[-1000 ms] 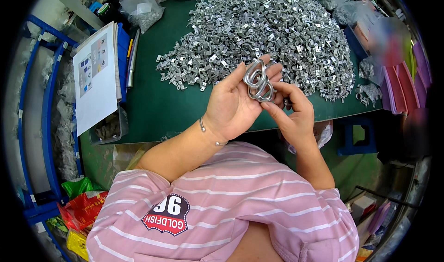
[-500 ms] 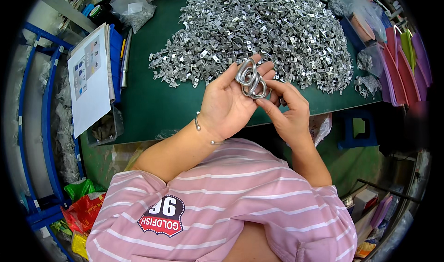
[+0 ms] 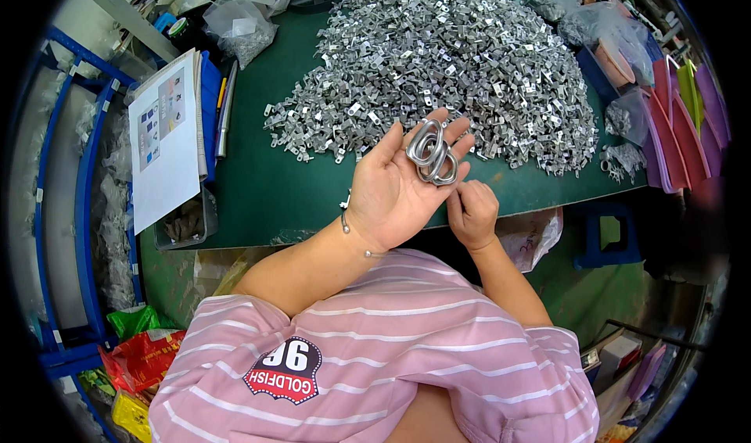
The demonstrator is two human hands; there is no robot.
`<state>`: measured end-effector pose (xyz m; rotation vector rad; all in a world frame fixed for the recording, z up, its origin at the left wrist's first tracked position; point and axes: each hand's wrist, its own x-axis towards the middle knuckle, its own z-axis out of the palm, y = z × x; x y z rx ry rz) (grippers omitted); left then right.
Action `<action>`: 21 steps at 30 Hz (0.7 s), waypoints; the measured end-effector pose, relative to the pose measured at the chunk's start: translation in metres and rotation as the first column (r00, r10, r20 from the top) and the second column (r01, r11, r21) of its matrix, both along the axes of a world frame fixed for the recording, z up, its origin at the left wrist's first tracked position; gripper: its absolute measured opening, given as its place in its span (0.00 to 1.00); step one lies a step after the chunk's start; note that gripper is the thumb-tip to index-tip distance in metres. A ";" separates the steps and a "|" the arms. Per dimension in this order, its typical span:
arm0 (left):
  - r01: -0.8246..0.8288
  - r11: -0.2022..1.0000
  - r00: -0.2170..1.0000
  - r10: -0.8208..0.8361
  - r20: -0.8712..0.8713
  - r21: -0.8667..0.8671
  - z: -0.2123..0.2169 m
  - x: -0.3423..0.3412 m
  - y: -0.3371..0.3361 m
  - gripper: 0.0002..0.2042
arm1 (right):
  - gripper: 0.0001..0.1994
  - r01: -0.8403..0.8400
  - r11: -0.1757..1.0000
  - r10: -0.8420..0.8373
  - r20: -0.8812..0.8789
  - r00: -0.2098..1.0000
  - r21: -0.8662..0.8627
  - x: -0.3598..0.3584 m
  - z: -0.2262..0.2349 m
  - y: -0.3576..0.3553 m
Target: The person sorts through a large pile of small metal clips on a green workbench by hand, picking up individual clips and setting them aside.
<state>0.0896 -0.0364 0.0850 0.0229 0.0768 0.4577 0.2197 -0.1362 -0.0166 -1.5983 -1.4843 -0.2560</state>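
Observation:
Several shiny, rounded metal rings [image 3: 432, 154] lie in an overlapping cluster on the fingers of my left hand [image 3: 391, 185], which is held palm up over the table's near part. Its fingers are stretched out beneath the rings, and the thumb points away from them. Just right of the rings, and apart from them, is my right hand [image 3: 474, 215] at the table's near edge. Its fingers are curled in and pressed together, hiding whatever they may hold. Beyond both hands spreads a large heap of small silver metal clips [image 3: 461, 68].
The green table [image 3: 258, 177] carries filled plastic bags [image 3: 241, 32] at far left. A paper sheet [image 3: 167, 142] leans by a blue holder on the left. Pink and purple plastic trays [image 3: 677, 130] stand at right. A blue stool [image 3: 606, 236] is below the table.
My right hand has drawn back from the rings, down toward the table's near edge, and its fingers have curled in. The rings still lie on my left hand. The whole view has shifted slightly.

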 end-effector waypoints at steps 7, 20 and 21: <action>-0.017 1.000 0.995 0.016 0.101 0.002 0.003 0.000 -0.008 0.23 | 0.05 0.014 1.000 -0.015 0.052 0.999 0.011 0.000 -0.003 0.003; -0.181 0.981 0.965 0.162 0.204 0.075 0.021 -0.034 -0.015 0.26 | 0.07 0.016 0.999 -0.009 0.149 0.989 -0.046 0.000 -0.007 0.005; -0.188 0.979 0.966 0.169 0.195 0.081 0.020 -0.035 -0.015 0.27 | 0.07 0.011 0.999 -0.004 0.151 0.988 -0.042 -0.001 -0.007 0.005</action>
